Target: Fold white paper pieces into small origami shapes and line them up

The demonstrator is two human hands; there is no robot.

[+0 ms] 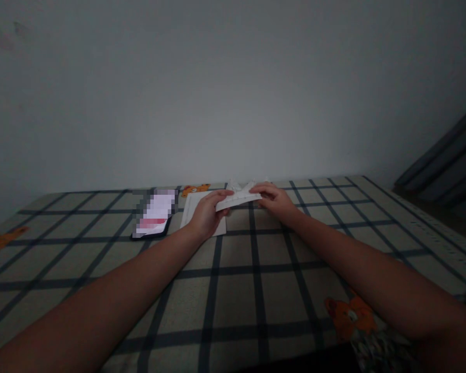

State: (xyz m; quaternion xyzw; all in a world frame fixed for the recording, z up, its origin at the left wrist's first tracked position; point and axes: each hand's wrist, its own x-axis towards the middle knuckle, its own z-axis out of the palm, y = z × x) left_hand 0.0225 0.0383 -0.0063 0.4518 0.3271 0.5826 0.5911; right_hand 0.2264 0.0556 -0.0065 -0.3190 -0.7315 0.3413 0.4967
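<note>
Folded white paper (238, 201) was the thing between my fingers, lifted a little off the bed or table top. Beyond my fingertips rose the bare grey wall (233, 98), and beneath them spread the checked cloth (233, 298). To the left of my fingers, well apart, lay a phone (155, 215) with its screen lit and blurred out. Just under and beside my left fingers lay a flat white sheet (191, 205), partly hidden by them.

My left hand (209, 213) pinched the near-left end of the folded paper, thumb above and fingers below. My right hand (277, 201) grasped the other end more loosely, with fingers over the top.

Some folding looked done: a straight strip ran along the near edge between my fingers, and small peaks stood up behind it. The piece was not yet set down; how many creases were left, I could not tell.
</note>
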